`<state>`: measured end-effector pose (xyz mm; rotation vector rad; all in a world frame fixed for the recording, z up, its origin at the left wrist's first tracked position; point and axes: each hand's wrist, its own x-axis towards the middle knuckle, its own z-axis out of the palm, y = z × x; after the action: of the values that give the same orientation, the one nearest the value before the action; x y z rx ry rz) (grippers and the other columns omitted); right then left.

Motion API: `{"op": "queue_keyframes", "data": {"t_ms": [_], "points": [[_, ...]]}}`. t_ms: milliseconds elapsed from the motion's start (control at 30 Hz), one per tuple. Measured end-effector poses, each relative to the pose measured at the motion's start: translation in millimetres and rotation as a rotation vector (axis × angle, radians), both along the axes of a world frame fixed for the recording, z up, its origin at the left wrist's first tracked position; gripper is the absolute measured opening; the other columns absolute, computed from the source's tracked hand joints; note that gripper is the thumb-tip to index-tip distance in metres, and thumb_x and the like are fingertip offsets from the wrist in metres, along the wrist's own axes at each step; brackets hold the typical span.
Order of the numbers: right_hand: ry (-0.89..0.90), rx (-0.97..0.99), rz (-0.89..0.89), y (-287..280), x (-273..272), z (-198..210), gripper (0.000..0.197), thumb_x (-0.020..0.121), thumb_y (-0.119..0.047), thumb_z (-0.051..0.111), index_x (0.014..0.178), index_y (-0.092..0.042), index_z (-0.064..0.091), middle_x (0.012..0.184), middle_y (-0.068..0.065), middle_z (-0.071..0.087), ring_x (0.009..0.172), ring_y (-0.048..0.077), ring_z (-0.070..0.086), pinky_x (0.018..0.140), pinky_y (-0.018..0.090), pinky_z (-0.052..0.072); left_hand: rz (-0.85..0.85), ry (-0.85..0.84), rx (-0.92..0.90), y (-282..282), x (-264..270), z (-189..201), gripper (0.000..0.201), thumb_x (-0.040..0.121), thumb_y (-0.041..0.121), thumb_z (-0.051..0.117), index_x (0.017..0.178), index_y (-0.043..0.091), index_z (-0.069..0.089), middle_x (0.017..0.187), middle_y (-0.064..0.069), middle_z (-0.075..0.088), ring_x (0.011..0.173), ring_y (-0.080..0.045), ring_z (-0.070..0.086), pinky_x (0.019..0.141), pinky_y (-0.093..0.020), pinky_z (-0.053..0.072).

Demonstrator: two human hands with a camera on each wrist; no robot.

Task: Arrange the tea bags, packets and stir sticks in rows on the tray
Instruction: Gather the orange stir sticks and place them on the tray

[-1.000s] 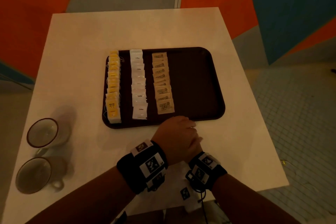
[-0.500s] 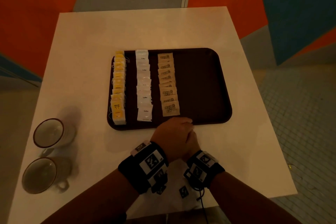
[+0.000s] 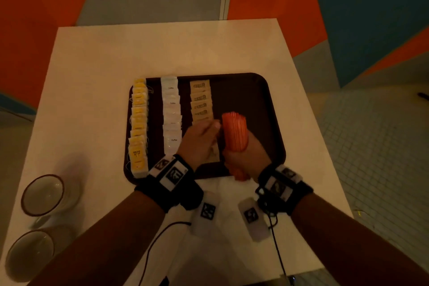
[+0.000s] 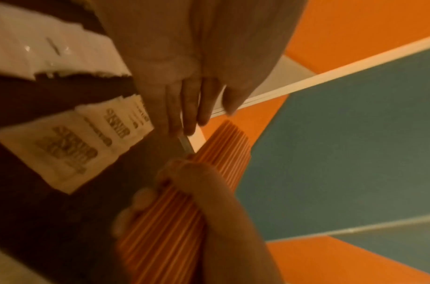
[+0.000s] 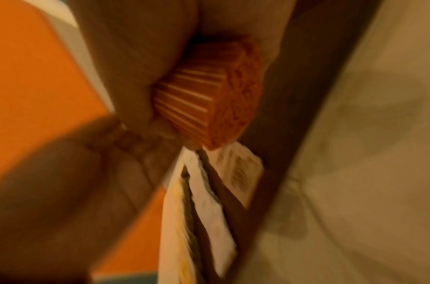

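- Right hand [image 3: 241, 158]: fingers wrapped round a bundle of orange stir sticks [image 3: 233, 133], held upright over the tray [image 3: 267, 123].
- Left hand [image 3: 199, 139]: fingers straight, tips at the bundle's upper side.
- On tray, three rows: yellow tea bags [image 3: 138, 123], white packets [image 3: 171, 118], brown packets [image 3: 200, 100].
- Two cups [image 3: 43, 195] stand left on the table [image 3: 92, 76].

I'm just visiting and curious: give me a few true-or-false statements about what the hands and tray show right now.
1. The right hand grips a bundle of orange stir sticks. True.
2. The tray already holds three rows. True.
3. The yellow tea bags form the row nearest the sticks. False: the brown packets do.
4. The two cups stand on the tray. False: they stand on the table, to its left.
5. The left hand holds a cup. False: its fingers reach toward the bundle.
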<state>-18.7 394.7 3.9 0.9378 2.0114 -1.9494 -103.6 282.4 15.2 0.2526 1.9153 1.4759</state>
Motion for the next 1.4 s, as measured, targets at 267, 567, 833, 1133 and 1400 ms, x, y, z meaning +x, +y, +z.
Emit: {"op": "queue_keyframes", "data": {"t_ms": [267, 567, 833, 1133, 1400], "points": [[-0.160, 0.184, 0.058, 75, -63, -33, 0.046, 0.069, -0.011, 0.073, 0.110, -0.004, 0.054, 0.095, 0.013, 0.062, 0.086, 0.026, 0.061, 0.070, 0.032, 0.053, -0.013, -0.368, -0.035, 77, -35, -37, 0.027, 0.094, 0.011, 0.046, 0.116, 0.000, 0.056, 0.120, -0.021, 0.057, 0.108, -0.031, 0.058, 0.081, -0.035, 0.055], [-0.162, 0.230, 0.088, 104, -92, -48, 0.022, 0.080, -0.014, 0.064, 0.101, -0.006, 0.059, 0.092, 0.013, 0.063, 0.079, 0.022, 0.059, 0.072, 0.030, 0.049, 0.018, -0.193, -0.201, 111, -65, -63, 0.022, 0.092, 0.011, 0.049, 0.096, -0.003, 0.065, 0.100, -0.024, 0.065, 0.092, -0.033, 0.065, 0.082, -0.047, 0.055], [-0.120, 0.508, 0.090, 121, -90, -66, 0.024, 0.084, -0.021, 0.056, 0.087, 0.002, 0.063, 0.092, 0.024, 0.064, 0.072, 0.027, 0.058, 0.058, 0.029, 0.045, -0.137, 0.052, -0.399, 118, -81, -70, 0.021, 0.089, 0.018, 0.054, 0.090, 0.001, 0.067, 0.093, -0.016, 0.069, 0.080, -0.028, 0.068, 0.076, -0.043, 0.057], [-0.169, 0.710, 0.166, 130, -77, -62, 0.036, 0.090, -0.017, 0.050, 0.124, -0.004, 0.049, 0.119, 0.021, 0.051, 0.107, 0.031, 0.051, 0.084, 0.027, 0.038, -0.239, 0.174, -0.486, 114, -79, -71, 0.024, 0.089, 0.009, 0.051, 0.106, -0.005, 0.062, 0.096, -0.023, 0.066, 0.086, -0.035, 0.064, 0.080, -0.047, 0.054], [-0.164, 0.776, 0.179, 136, -72, -65, 0.025, 0.089, -0.019, 0.054, 0.108, -0.004, 0.059, 0.108, 0.017, 0.061, 0.093, 0.026, 0.059, 0.074, 0.025, 0.040, -0.321, 0.397, -0.584, 106, -81, -65, 0.023, 0.091, 0.013, 0.050, 0.101, 0.001, 0.067, 0.102, -0.018, 0.065, 0.093, -0.030, 0.060, 0.076, -0.034, 0.047]]}}
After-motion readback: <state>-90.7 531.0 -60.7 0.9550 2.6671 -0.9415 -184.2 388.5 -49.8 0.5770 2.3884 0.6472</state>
